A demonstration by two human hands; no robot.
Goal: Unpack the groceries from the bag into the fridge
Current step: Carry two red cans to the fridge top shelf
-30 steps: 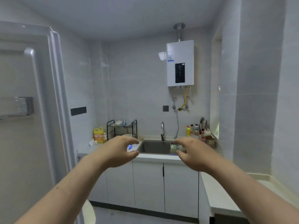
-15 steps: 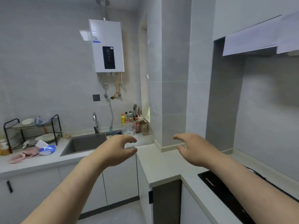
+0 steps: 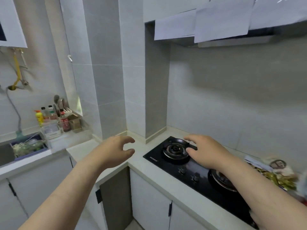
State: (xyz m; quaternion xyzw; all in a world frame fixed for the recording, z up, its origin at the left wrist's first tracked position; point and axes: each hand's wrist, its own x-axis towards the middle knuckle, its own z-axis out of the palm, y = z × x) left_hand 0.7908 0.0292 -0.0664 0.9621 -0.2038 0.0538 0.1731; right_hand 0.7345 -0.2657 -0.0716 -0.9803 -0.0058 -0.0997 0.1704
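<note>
Fingers (image 3: 128, 139) loose, empty on left hand (image 3: 114, 152) and right hand (image 3: 206, 151) — groceries (image 3: 280, 173) apart, far right.

- Water heater (image 3: 11, 22): cut off by the top and left edges; only a lower corner showed.
- Sink (image 3: 5, 155): cut off by the left edge. The basket (image 3: 29, 147) in it held greenish contents too blurred to identify.
- Bottles (image 3: 64, 121): labels too small to read.
- Range hood (image 3: 232, 41): cut by the top and right edges, its front partly behind white sheets (image 3: 221, 22).
- Hob (image 3: 159, 162): right burner (image 3: 221, 179) and near corner partly hidden behind the right forearm (image 3: 249, 185); brand lettering illegible.
- Gold-printed package (image 3: 279, 178): blurred, cut by the right edge, kind not determinable.
</note>
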